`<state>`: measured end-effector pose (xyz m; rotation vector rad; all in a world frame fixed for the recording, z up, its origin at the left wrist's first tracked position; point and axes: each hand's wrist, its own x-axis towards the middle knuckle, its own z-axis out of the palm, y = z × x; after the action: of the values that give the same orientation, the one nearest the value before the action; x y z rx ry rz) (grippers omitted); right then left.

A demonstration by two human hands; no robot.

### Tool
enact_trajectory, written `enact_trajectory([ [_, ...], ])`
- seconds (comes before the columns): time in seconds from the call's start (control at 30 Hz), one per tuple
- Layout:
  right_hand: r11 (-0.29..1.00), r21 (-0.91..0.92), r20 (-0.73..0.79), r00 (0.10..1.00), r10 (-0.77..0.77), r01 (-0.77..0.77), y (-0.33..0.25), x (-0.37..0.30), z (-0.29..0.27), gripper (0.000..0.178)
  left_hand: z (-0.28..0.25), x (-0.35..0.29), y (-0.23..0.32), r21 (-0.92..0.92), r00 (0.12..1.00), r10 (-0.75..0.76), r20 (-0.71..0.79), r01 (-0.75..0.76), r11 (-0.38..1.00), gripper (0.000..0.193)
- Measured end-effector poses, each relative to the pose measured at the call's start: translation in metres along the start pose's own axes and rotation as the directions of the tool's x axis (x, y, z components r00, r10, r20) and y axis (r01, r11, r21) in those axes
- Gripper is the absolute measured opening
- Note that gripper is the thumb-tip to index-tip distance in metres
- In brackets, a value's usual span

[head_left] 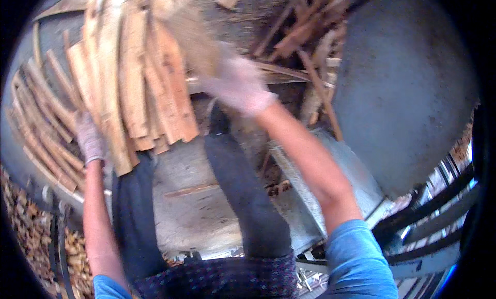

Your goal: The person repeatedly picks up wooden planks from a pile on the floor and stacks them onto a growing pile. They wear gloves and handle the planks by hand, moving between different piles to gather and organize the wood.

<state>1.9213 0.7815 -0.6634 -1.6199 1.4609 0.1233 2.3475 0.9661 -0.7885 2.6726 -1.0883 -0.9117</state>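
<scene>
My right hand, in a pale glove, is closed on the near end of a wooden board. Motion blurs both, and the board is raised beside the right edge of a stack of sawn wooden boards. These boards lie lengthwise, their near ends uneven, in front of my legs. At the stack's left side my left hand, gloved too, rests against the wood with its fingers stretched forward. Left of it lie several thin, dark wooden strips. Part of the left fingers blends into the wood.
A large grey metal sheet takes up the right side. Scrap wood is heaped at the far right of centre. Chopped wood pieces fill the lower left. My legs straddle a pale, worn surface.
</scene>
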Motion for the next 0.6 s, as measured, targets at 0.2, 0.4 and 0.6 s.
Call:
enact_trajectory([
  [0.2, 0.994, 0.107, -0.051, 0.999, -0.006, 0.011, -0.055, 0.062, 0.01, 0.072, 0.018, -0.01, 0.024, -0.537, 0.89, -0.173, 0.422, 0.399, 0.743, 0.072],
  [0.4, 0.737, -0.367, -0.125, 0.815, 0.566, -0.568, 0.155, -0.038, -0.054, 0.078, 0.01, -0.014, 0.001, -0.353, 0.874, -0.12, 0.472, 0.311, 0.882, 0.075],
  [0.6, 0.545, -0.532, -0.312, 0.748, 0.585, -0.648, 0.318, -0.118, -0.08, 0.072, 0.021, -0.003, 0.042, -0.292, 0.999, -0.026, 0.043, 0.037, 0.956, 0.07],
])
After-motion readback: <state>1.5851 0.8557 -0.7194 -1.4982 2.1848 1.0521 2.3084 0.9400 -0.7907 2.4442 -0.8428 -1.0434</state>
